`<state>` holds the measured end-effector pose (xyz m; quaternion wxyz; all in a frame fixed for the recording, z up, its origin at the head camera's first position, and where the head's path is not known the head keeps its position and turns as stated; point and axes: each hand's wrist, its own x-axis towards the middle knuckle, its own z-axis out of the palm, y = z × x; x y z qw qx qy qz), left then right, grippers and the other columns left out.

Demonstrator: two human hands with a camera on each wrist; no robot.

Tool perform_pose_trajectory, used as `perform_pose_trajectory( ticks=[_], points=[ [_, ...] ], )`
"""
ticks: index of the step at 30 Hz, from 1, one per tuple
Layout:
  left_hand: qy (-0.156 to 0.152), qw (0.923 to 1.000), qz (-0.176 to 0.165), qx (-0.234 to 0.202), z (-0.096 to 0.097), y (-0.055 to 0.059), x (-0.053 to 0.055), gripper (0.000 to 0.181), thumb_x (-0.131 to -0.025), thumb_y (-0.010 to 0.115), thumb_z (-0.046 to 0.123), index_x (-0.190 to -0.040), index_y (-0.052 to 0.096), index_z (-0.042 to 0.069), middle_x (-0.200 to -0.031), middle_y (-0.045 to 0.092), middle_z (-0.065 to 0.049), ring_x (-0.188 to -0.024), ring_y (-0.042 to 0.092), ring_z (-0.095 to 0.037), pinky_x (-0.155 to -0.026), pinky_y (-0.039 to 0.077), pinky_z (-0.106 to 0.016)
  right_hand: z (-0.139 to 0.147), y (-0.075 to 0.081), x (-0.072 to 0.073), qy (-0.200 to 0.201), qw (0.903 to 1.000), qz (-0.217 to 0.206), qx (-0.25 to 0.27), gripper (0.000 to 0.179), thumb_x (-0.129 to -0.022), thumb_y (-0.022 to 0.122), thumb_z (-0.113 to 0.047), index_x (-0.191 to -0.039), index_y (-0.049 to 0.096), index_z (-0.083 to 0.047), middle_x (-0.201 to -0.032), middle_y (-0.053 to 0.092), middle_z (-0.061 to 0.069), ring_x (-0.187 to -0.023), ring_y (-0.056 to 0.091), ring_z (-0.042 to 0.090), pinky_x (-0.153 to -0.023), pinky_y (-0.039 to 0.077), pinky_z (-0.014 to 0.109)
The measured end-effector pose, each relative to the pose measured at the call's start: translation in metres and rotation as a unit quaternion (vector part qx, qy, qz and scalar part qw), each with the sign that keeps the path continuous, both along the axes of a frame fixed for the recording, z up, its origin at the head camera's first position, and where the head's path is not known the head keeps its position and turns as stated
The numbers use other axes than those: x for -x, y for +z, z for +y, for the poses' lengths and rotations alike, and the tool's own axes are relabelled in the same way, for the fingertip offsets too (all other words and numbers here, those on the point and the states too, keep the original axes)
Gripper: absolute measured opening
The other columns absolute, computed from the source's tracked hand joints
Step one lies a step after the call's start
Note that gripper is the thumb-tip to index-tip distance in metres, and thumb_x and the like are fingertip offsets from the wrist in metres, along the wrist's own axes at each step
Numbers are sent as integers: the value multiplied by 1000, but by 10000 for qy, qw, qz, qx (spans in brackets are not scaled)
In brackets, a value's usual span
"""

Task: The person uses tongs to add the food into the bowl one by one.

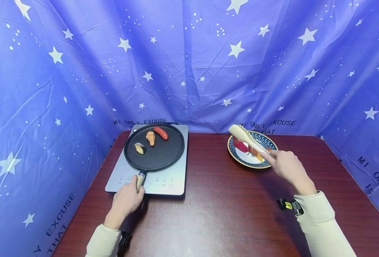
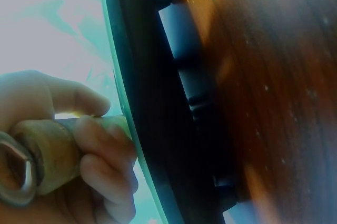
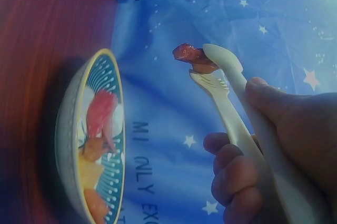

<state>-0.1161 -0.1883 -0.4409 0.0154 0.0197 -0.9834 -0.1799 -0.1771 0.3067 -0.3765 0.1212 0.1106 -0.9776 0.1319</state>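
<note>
My left hand (image 1: 127,200) grips the handle (image 1: 140,179) of a round black frying pan (image 1: 163,155); the left wrist view shows fingers curled round this handle (image 2: 51,153), with a metal ring at its end. On the pan lie a red sausage (image 1: 161,133), a fried chicken drumstick (image 1: 150,138) and a dark-and-yellow food piece (image 1: 140,148). My right hand (image 1: 289,167) holds cream tongs (image 1: 248,137) over a patterned plate (image 1: 269,143). Between the tongs' tips, in the right wrist view, is a glossy reddish-brown food piece (image 3: 190,53). Red food (image 3: 101,112) and orange pieces lie in the plate.
The pan sits on a silver induction cooker (image 1: 115,184) at the left of the dark red wooden table (image 1: 215,207). The plate stands toward the back right. Blue star-printed curtains (image 1: 189,71) hang close behind and at both sides.
</note>
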Motion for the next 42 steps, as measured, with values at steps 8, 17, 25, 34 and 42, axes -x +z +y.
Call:
perform_pose_trajectory(
  ticks=[8, 17, 25, 34, 42],
  points=[
    [11, 10000, 20, -31, 0, -1, 0, 42, -88, 51, 26, -122, 45, 2, -76, 59, -20, -63, 58, -34, -54, 42, -47, -21, 2, 1, 43, 9999, 20, 129, 42, -94, 52, -44, -64, 47, -15, -50, 35, -1, -50, 47, 25, -47, 36, 42],
    [-1, 10000, 15, -42, 0, 0, 1, 40, -87, 51, 26, -119, 46, 2, -73, 58, -18, -61, 57, -33, -52, 42, -46, -47, 4, 7, 295, 9994, 49, 170, 43, -94, 52, -43, -62, 46, -16, -52, 35, -2, -50, 43, 20, -47, 34, 38],
    [5, 10000, 3, -52, -1, 0, 0, 37, -88, 51, 25, -117, 46, 3, -71, 57, -17, -60, 57, -33, -52, 41, -46, -78, 6, 15, 653, 9969, 240, 361, 42, -94, 55, -37, -58, 46, -16, -51, 34, -5, -51, 40, 17, -50, 32, 35],
    [-7, 10000, -20, -35, -1, 0, 1, 39, -88, 51, 26, -119, 45, 2, -72, 58, -18, -60, 57, -32, -52, 41, -46, -114, 5, 18, 814, 9949, -6, 589, 40, -92, 58, -40, -61, 46, -16, -53, 33, -4, -48, 38, 16, -47, 31, 33],
    [12, 10000, -34, -34, -1, 0, 1, 38, -88, 51, 26, -118, 46, 3, -72, 58, -17, -59, 56, -31, -52, 41, -45, -144, 1, 17, 1088, 9910, -132, 765, 37, -92, 58, -40, -65, 52, -15, -52, 36, -6, -49, 40, 15, -48, 33, 32]
  ],
)
